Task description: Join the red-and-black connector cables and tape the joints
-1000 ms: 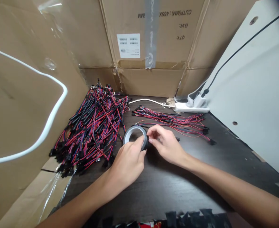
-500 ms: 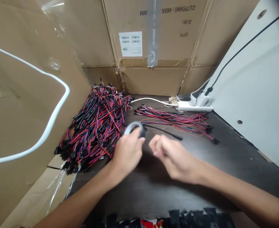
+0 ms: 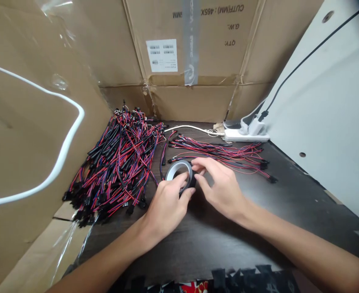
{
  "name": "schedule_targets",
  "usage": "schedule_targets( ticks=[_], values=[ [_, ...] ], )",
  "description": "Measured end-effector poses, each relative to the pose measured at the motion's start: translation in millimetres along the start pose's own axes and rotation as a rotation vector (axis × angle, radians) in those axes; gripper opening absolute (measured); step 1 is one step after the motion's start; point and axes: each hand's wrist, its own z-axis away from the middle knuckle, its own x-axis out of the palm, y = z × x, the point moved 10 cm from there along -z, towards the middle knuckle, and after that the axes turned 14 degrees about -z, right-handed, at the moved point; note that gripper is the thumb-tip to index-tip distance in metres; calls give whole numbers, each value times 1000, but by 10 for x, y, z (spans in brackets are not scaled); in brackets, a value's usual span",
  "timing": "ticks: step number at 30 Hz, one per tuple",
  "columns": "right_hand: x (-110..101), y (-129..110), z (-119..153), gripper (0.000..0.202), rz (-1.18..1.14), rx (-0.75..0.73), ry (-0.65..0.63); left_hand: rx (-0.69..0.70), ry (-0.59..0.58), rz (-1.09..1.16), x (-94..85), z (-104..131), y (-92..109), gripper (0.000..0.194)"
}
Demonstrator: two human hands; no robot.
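My left hand (image 3: 167, 203) grips a roll of black tape (image 3: 173, 167), with a finger through its pale grey core and the thumb along the near side. My right hand (image 3: 220, 187) meets the roll's right side, its fingers and thumb curled against the black outer face. Whether a loose tape end lies between those fingertips cannot be made out. Just left of the roll, a red-and-blue wire lead (image 3: 163, 156) runs down behind it, and its lower end is hidden.
A large heap of red, blue and black wire leads (image 3: 118, 162) covers the left side of the dark tabletop (image 3: 228, 252). Behind my right hand lies a smaller wire bundle (image 3: 219, 148). A white power strip (image 3: 243, 135) stands at the back, against cardboard walls (image 3: 194, 101).
My right hand has opened from a closed fist and come to the tape roll. My left hand and the roll have shifted slightly right and nearer. A wire lead now shows left of the roll.
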Motion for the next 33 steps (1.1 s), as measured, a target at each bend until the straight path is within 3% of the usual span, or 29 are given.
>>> schedule_targets(
  ticks=[4,10,15,19,22,27,33],
  values=[
    [-18,43,-17,27,-33,72,33,9,-17,-23,29,0,4,27],
    [5,230,40,18,-261,301,40,4,-17,-103,11,8,2,28],
    [102,170,103,22,-352,325,6,-31,-46,-205,-5,-1,-37,23],
    [228,277,114,21,-377,368,-36,-72,-84,-410,-23,-64,-172,16],
    [393,402,121,18,-522,430,-103,-161,-101,-602,-117,-125,-365,12],
    [578,413,143,35,-734,446,-216,-224,-140,-721,-213,-169,-492,12],
    [418,467,73,30,-739,457,-80,-197,-103,-704,-219,-122,-360,18]
  ],
)
